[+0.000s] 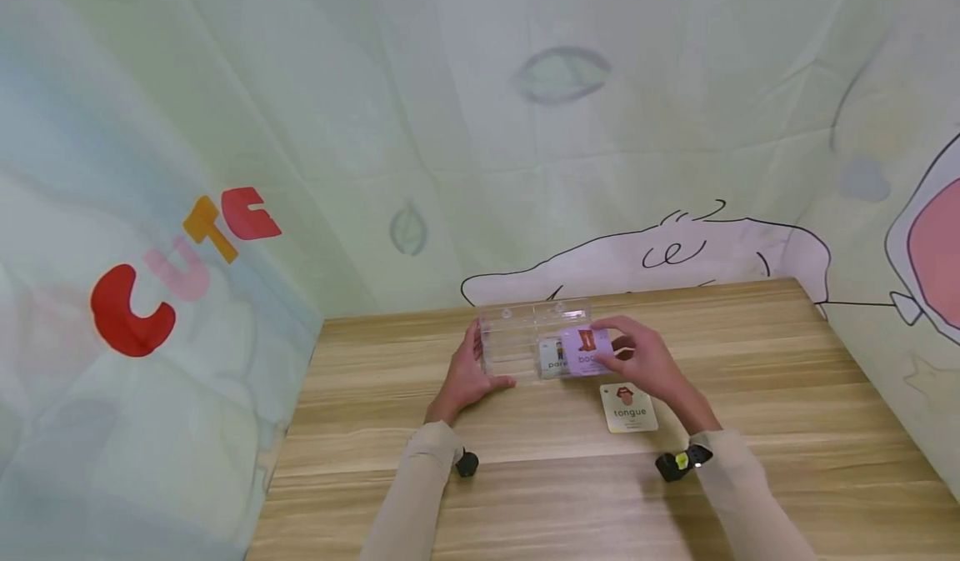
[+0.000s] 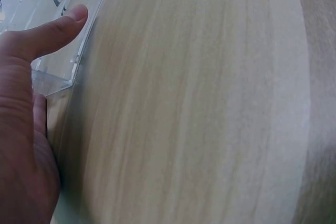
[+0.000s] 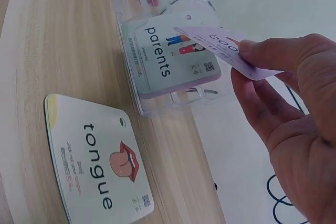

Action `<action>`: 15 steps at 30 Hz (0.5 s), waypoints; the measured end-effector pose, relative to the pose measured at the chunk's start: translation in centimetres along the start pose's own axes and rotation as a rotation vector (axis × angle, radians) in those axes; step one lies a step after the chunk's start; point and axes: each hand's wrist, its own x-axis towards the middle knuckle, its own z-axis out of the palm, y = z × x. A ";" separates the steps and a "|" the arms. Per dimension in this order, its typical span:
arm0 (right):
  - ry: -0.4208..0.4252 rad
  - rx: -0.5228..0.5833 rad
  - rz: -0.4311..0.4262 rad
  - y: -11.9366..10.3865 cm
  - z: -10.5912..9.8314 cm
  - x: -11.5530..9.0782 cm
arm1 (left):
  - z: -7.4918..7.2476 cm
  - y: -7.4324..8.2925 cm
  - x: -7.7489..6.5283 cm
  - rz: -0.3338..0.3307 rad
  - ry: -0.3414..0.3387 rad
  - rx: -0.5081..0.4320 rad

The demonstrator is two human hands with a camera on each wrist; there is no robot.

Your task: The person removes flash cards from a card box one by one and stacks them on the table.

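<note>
A clear plastic box [image 1: 510, 344] with inner dividers sits near the back of the table. My left hand [image 1: 467, 378] holds its left end, thumb [image 2: 63, 29] along the front and fingers at the side. Between thumb and fingers, my right hand [image 1: 647, 359] pinches a purple flashcard [image 1: 586, 351] with an orange boot picture, tilted above the box's right part. Beneath it, a "parents" flashcard [image 3: 168, 51] lies in the box, seemingly atop a small stack. In front of the box, a "tongue" flashcard [image 3: 100, 161] lies face up on the table.
The wooden table [image 1: 555, 503] ends at a printed curtain [image 1: 450, 127] behind the box. Small black devices [image 1: 467, 463] are strapped at both wrists.
</note>
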 end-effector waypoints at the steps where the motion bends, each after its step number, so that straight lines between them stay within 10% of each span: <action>1: 0.002 0.008 0.007 0.0 -0.2 -0.2 | 0.0 0.0 0.0 -0.001 0.000 0.001; 15: -0.014 0.082 0.126 1.6 -2.1 -3.8 | 0.1 0.0 0.0 0.003 0.008 0.001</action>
